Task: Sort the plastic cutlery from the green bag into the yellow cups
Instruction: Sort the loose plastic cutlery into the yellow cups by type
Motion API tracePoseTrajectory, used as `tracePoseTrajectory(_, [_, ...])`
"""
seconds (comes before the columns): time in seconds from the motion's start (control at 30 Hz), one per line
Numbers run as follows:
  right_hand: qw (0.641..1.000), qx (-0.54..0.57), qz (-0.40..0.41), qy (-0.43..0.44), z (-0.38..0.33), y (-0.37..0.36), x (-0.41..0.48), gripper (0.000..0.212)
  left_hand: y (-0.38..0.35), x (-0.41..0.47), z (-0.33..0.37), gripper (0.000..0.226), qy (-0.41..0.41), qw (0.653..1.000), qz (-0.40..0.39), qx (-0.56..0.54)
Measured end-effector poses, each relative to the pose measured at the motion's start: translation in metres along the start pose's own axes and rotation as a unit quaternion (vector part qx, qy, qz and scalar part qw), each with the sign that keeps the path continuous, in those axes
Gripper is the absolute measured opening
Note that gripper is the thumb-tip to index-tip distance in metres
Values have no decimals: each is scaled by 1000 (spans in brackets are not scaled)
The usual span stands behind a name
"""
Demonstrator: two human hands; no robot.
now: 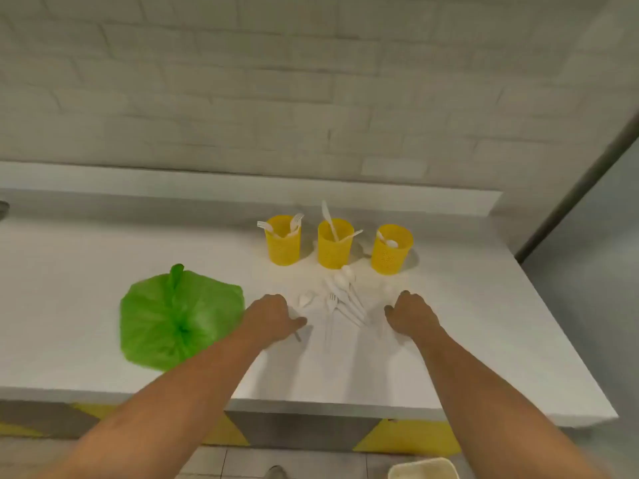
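Mid-sort: loose cutlery (340,302) lies just before the 3 yellow cups (334,243). Left hand (269,319) and right hand (413,318) curl beside it; whether either grips anything I cannot tell. Next: lift 1 piece and match its cup.

Bright even light, soft blur throughout, white cutlery washed out; edges bowed

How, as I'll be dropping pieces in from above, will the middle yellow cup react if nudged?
Probably tips easily: the middle yellow cup looks light, taller than wide, with a narrower base. The white cutlery leaning out above its rim likely makes it top-heavy. It may also slide on the smooth white counter.
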State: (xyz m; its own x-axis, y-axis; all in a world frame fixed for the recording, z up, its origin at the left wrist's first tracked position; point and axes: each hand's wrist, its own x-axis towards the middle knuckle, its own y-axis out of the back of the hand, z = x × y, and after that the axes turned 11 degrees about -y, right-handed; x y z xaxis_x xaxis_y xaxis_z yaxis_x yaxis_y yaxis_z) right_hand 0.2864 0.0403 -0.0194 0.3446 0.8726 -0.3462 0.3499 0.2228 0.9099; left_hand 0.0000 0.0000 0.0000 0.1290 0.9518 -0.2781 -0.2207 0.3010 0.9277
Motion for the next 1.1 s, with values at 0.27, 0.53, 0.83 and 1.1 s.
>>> tracePoseTrajectory(0.27, [999,30,12,-40,-17,-24,30,36,-32,32,-17,60,-10,1000,16,-22])
tracePoseTrajectory(0.53, [999,22,-1,35,-49,-39,32,31,-33,49,7,38,-5,983,-8,-184])
tracePoseTrajectory(0.83, [994,-47,-90,41,-86,-39,6,85,-19,59,14,14,29,933,-76,-351])
tracePoseTrajectory(1.1, [978,-153,-97,105,-88,-40,6,130,-24,91,-13,27,36,966,32,-254])
